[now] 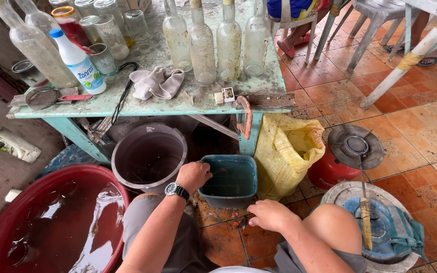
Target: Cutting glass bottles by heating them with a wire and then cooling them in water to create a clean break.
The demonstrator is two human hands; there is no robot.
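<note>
**Floor-level holdings below the green surface, listed left to right**

Lower left of the frame: a red basin [51,222] is holding reddish water with submerged jars. Just right of it, a grey bucket [149,155] is standing upright. At centre, the left hand [193,175], wearing a wristwatch [176,190], is resting curled over the left rim of a teal rectangular tub [231,179]; whether its grip is pinching anything cannot be told. The right hand [270,215] is hovering low over the tiled floor [421,126], fingers loosely bent, holding nothing visible, just below the tub's right front corner. The tub is lying between both hands, long axis left to right, nearer the left hand. Further right: a yellow sack [284,151], then a red gas stove [352,151]. Above, glass bottles [213,40] are lining the surface [188,101].
</note>
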